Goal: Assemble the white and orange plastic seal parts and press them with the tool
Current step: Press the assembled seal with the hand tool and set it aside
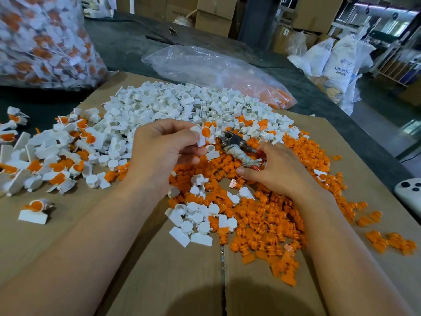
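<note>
Held white seal with orange insert (201,134) pinched in left hand (164,148), just above frame centre. Curled right hand (281,171) round wrapped handles of tool (238,151), lying right of centre on orange parts (262,224). Judged assembly done, pressing next; needed to lift tool and seat seal between its jaws.

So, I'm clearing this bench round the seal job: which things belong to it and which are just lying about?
Job: white parts, orange parts, pressing tool, held seal, assembled seals at left, cardboard sheet under them.
Lying about: white controller at the right edge, printed sacks and boxes behind.
</note>
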Demonstrator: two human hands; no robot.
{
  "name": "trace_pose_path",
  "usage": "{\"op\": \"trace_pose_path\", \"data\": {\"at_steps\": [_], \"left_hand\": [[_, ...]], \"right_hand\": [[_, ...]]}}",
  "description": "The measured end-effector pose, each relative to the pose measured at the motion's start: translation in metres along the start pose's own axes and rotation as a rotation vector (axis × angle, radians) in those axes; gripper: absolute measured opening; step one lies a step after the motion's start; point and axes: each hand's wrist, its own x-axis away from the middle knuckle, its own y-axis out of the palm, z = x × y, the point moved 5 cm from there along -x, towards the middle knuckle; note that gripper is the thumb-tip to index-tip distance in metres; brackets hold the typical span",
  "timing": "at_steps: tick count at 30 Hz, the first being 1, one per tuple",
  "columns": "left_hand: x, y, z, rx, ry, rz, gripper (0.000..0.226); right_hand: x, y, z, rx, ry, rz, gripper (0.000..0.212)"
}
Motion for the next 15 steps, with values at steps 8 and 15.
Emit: {"op": "trace_pose_path", "data": {"at_steps": [8,15], "left_hand": [[-0.013,-0.020,0.003,0.387,-0.054,0.122,0.003],[-0.027,-0.064,0.001,0.730,0.023,0.387,0.023]], "right_hand": [[0.001,0.002,0.001,0.020,-0.003,-0.011,0.084],[0.001,0.003,0.001,0.029,-0.004,-0.021,0.086]]}}
